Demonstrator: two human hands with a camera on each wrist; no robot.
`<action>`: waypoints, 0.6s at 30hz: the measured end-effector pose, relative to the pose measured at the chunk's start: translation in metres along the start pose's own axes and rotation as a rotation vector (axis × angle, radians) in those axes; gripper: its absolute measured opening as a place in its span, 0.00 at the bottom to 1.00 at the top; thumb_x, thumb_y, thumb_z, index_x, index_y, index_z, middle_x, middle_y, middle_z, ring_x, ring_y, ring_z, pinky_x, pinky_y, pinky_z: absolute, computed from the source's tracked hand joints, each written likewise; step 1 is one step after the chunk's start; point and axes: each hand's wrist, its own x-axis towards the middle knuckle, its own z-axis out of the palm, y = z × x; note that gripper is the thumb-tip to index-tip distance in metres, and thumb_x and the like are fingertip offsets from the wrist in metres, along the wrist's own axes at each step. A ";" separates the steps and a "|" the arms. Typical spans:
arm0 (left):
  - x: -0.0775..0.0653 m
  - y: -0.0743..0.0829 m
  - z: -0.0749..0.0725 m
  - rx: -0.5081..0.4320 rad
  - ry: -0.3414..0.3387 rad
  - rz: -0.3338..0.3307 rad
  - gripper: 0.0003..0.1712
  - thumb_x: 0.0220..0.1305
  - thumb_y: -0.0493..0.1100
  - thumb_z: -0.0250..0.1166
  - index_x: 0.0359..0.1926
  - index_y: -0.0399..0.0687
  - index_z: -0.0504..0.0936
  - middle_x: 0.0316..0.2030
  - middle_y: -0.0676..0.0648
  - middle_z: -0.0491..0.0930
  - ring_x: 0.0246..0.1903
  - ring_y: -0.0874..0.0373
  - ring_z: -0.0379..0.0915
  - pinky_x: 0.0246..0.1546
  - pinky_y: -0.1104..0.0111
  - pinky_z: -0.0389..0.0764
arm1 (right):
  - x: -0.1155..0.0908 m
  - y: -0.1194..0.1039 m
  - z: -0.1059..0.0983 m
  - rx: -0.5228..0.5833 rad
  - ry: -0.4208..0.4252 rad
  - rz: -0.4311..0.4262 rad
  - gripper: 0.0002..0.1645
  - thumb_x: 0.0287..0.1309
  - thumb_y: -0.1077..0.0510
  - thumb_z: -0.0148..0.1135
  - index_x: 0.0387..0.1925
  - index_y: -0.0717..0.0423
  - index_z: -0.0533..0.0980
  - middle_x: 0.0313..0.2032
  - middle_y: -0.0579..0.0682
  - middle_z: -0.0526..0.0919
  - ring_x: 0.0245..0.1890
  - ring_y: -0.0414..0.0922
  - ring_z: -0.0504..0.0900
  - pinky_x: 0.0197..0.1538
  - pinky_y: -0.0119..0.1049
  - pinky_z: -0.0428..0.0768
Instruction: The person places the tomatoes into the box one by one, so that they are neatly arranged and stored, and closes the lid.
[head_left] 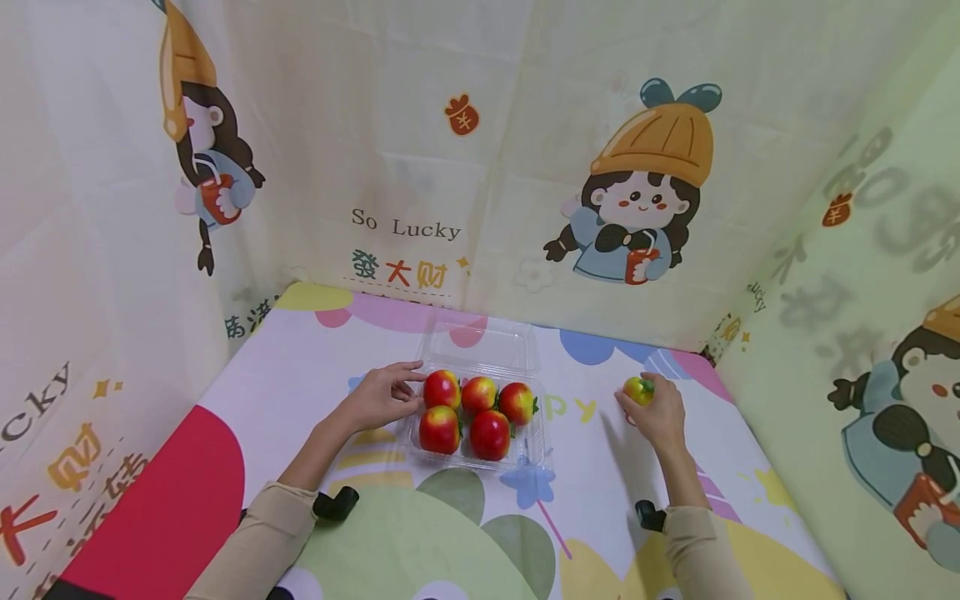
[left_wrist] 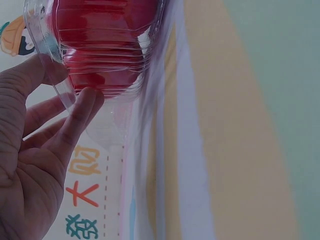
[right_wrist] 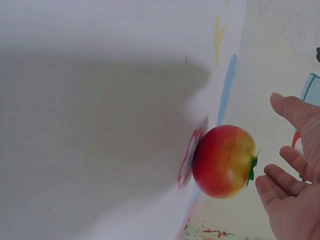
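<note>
A clear plastic clamshell box [head_left: 542, 433] sits on the table with its lid [head_left: 480, 346] folded back. Inside lie several red-and-yellow fruits [head_left: 490, 435] with green leafy tops. My left hand [head_left: 385, 393] pinches the box's left rim; thumb and fingertips show on either side of that clear edge in the left wrist view. To the right, a single red-and-yellow fruit [right_wrist: 224, 161] stands on the table, leafy top up. Around and above it is my right hand [head_left: 660, 408], its fingers spread and apart from the fruit in the right wrist view.
The table carries a colourful printed cloth [head_left: 450, 542]. Patterned cloth walls enclose it at the back [head_left: 495, 192], left [head_left: 90, 250] and right [head_left: 810, 275]. A black wrist mount [head_left: 336, 503] shows on the left sleeve and another black piece [head_left: 650, 515] on the right.
</note>
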 end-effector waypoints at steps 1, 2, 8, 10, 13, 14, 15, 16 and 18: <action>0.000 0.000 0.000 0.000 -0.001 0.000 0.25 0.61 0.36 0.71 0.59 0.31 0.82 0.69 0.33 0.72 0.40 0.53 0.87 0.45 0.64 0.88 | 0.001 0.001 0.000 -0.002 -0.005 0.001 0.39 0.60 0.55 0.71 0.65 0.73 0.67 0.59 0.74 0.72 0.57 0.67 0.70 0.64 0.63 0.69; 0.000 -0.001 0.000 -0.001 -0.001 0.001 0.25 0.61 0.36 0.71 0.59 0.31 0.82 0.69 0.33 0.72 0.40 0.53 0.87 0.45 0.64 0.88 | 0.001 0.001 0.001 -0.001 -0.010 0.003 0.39 0.60 0.54 0.70 0.65 0.73 0.67 0.60 0.74 0.72 0.58 0.67 0.70 0.65 0.63 0.69; 0.000 -0.002 0.000 0.002 0.000 0.008 0.25 0.61 0.36 0.71 0.58 0.30 0.82 0.68 0.33 0.72 0.40 0.54 0.87 0.44 0.64 0.88 | 0.004 0.005 0.005 -0.010 -0.018 0.003 0.40 0.60 0.54 0.70 0.66 0.73 0.66 0.60 0.75 0.72 0.57 0.68 0.71 0.65 0.64 0.69; 0.000 -0.002 0.000 0.002 0.001 0.015 0.25 0.61 0.35 0.71 0.58 0.30 0.82 0.68 0.32 0.72 0.40 0.53 0.87 0.44 0.64 0.88 | 0.005 0.006 0.005 -0.015 -0.024 0.007 0.41 0.60 0.54 0.70 0.67 0.73 0.66 0.60 0.74 0.72 0.58 0.68 0.70 0.66 0.64 0.69; 0.000 -0.002 0.000 0.001 0.002 0.024 0.24 0.61 0.35 0.71 0.58 0.29 0.82 0.68 0.32 0.72 0.39 0.54 0.87 0.44 0.64 0.88 | 0.007 0.006 0.004 -0.028 -0.043 0.013 0.42 0.61 0.54 0.69 0.68 0.72 0.65 0.62 0.75 0.70 0.60 0.68 0.69 0.68 0.64 0.67; 0.000 -0.003 0.000 0.001 0.002 0.027 0.24 0.61 0.35 0.71 0.58 0.29 0.82 0.68 0.31 0.71 0.39 0.54 0.87 0.44 0.64 0.88 | 0.007 0.007 0.003 -0.030 -0.049 0.015 0.42 0.61 0.54 0.69 0.68 0.72 0.64 0.63 0.75 0.70 0.61 0.69 0.69 0.69 0.64 0.66; 0.000 -0.002 0.000 0.000 0.001 0.025 0.24 0.61 0.35 0.71 0.58 0.29 0.82 0.68 0.31 0.71 0.39 0.54 0.87 0.44 0.64 0.88 | 0.008 0.007 0.003 -0.034 -0.058 0.016 0.43 0.61 0.54 0.69 0.69 0.73 0.64 0.63 0.75 0.69 0.61 0.69 0.68 0.69 0.64 0.65; 0.000 -0.002 0.000 0.000 0.000 0.024 0.24 0.61 0.35 0.71 0.58 0.29 0.82 0.68 0.32 0.71 0.39 0.54 0.87 0.44 0.64 0.88 | 0.008 0.007 0.003 -0.038 -0.064 0.017 0.43 0.61 0.54 0.69 0.69 0.73 0.63 0.64 0.76 0.69 0.62 0.69 0.68 0.70 0.64 0.65; 0.001 -0.002 0.000 0.000 -0.001 0.017 0.25 0.61 0.35 0.71 0.58 0.29 0.82 0.69 0.32 0.71 0.40 0.54 0.87 0.44 0.65 0.88 | 0.009 0.008 0.002 -0.048 -0.071 0.019 0.44 0.61 0.54 0.69 0.70 0.73 0.62 0.64 0.76 0.68 0.62 0.70 0.68 0.70 0.65 0.65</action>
